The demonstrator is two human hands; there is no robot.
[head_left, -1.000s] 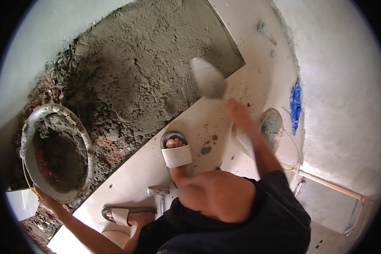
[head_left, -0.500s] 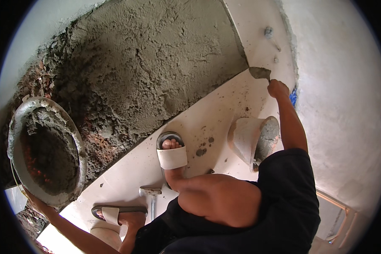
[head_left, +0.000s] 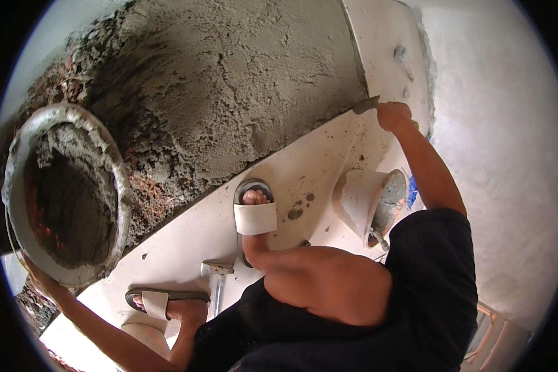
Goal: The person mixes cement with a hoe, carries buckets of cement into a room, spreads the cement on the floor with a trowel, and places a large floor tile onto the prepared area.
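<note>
At the left, a mortar-smeared bucket (head_left: 119,204) is tipped so that its wide mouth faces me, with wet grey mortar clinging inside. My left hand (head_left: 45,282) is closed at the bucket's lower left side, its fingers partly hidden behind it. My right hand (head_left: 395,116) grips a small pointed trowel (head_left: 366,106), whose blade lies at the near right corner of the grey mortar bed (head_left: 229,93). The bed looks smoother toward the right and lumpy beside the bucket. The trowel's handle is wrapped in my fingers.
A second bucket (head_left: 356,195) lies on its side on the pale tiles, mortar at its mouth. A hammer-like tool (head_left: 218,270) is between my sandalled feet. A small mortar-caked tool (head_left: 403,62) lies by the right wall (head_left: 496,124). Crumbs of mortar dot the tiles.
My right hand and the trowel have shifted left toward the bed's corner, and the blade is turned more edge-on. The left bucket has risen slightly in view, with my left hand still at it.
</note>
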